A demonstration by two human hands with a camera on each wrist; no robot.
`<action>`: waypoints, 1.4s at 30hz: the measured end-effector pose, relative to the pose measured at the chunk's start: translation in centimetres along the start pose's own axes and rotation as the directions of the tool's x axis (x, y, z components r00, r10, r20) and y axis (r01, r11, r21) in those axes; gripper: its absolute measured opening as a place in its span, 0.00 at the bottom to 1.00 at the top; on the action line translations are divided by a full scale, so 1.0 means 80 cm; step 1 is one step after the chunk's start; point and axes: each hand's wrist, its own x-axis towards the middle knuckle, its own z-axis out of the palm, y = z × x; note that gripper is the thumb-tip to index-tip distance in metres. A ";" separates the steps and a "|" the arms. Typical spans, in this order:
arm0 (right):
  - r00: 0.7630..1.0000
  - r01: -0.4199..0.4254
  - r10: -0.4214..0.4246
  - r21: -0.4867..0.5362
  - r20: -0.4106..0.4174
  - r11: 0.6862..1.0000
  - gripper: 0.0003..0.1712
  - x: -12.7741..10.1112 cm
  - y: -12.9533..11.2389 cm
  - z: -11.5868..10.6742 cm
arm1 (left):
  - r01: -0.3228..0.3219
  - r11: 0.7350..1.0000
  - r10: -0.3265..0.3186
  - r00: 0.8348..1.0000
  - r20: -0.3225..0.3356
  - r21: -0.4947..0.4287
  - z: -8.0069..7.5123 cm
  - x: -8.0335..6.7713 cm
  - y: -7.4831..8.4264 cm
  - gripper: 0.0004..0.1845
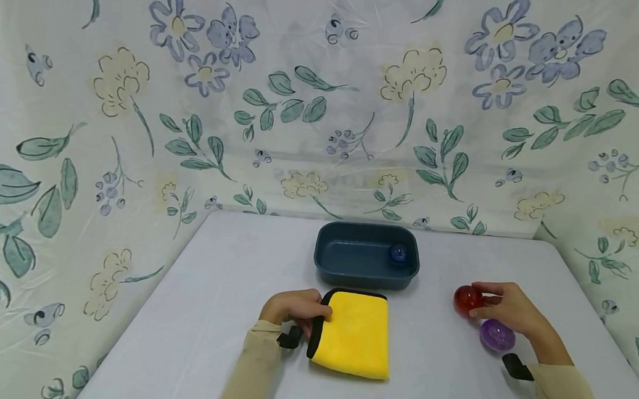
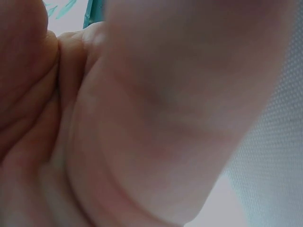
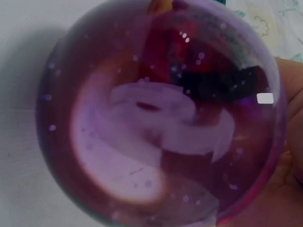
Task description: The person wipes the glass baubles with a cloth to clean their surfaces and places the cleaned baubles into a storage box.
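Observation:
A folded yellow cloth (image 1: 356, 333) with a black edge lies on the white table (image 1: 205, 315) in front of me. My left hand (image 1: 295, 309) rests on the cloth's left edge with its fingers curled over it. My right hand (image 1: 503, 306) grips a red ball (image 1: 466, 299) at the right side of the table. A clear purple ball (image 1: 497, 335) sits on the table just under that wrist, and it fills the right wrist view (image 3: 161, 113). A blue ball (image 1: 398, 252) lies inside the dark blue tub (image 1: 349, 257) behind the cloth. The left wrist view shows only my palm.
A flowered curtain (image 1: 326, 101) hangs behind and around the table. The tub stands at the middle back of the table. The table's front edge is out of view.

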 end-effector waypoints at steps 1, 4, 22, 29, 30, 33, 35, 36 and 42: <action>1.000 0.003 -0.003 0.001 0.001 1.000 0.40 0.000 0.001 0.000 | 0.002 1.000 -0.002 1.000 0.000 0.002 0.000 0.000 0.000 0.13; 1.000 0.014 -0.014 0.006 0.002 1.000 0.40 0.002 0.003 0.000 | 0.000 1.000 0.000 1.000 0.001 0.004 -0.001 0.001 0.000 0.13; 0.999 0.009 -0.011 -0.056 -0.043 0.998 0.39 0.004 0.002 0.011 | -0.169 0.981 0.177 0.980 0.092 -0.091 -0.006 0.000 0.006 0.17; 0.999 0.019 -0.019 -0.008 -0.037 1.000 0.38 0.002 -0.005 0.015 | -0.283 0.948 0.301 0.946 0.121 -0.148 -0.011 -0.004 0.010 0.15; 0.999 0.020 -0.020 0.001 -0.042 1.000 0.38 0.002 -0.008 0.015 | -0.291 0.944 0.311 0.943 0.118 -0.157 -0.011 -0.004 0.010 0.14; 0.999 0.012 -0.010 0.043 -0.052 0.999 0.38 0.001 -0.017 0.016 | -0.302 0.929 0.331 0.936 0.118 -0.215 -0.013 -0.005 0.012 0.13; 0.998 0.009 -0.005 0.072 -0.061 0.997 0.39 0.001 -0.024 0.017 | -0.311 0.915 0.351 0.928 0.125 -0.257 -0.014 -0.006 0.014 0.14; 0.998 0.009 -0.004 0.087 -0.067 0.996 0.39 0.001 -0.028 0.018 | -0.317 0.907 0.362 0.924 0.126 -0.278 -0.015 -0.007 0.015 0.15; 0.996 0.029 -0.016 0.152 -0.084 0.988 0.40 0.001 -0.055 0.024 | -0.347 0.854 0.413 0.905 0.099 -0.386 -0.019 -0.016 0.023 0.20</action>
